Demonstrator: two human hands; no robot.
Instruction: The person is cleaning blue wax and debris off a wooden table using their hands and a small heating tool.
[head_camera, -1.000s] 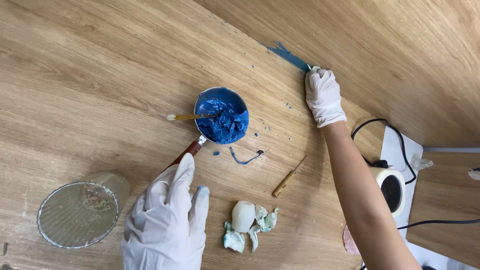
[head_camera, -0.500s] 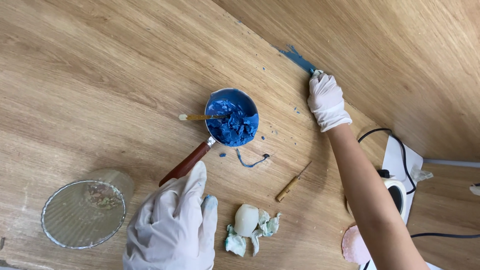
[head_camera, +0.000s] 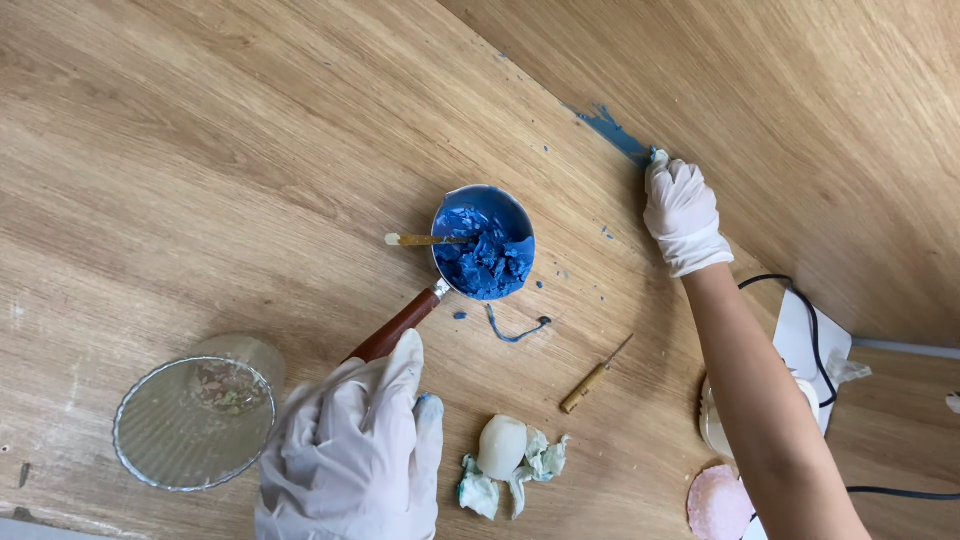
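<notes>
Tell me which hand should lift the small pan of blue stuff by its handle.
Left, probably. The left hand already lies at the end of the brown handle of the pan. The right hand is stretched away to the blue streak at the wall seam.
</notes>
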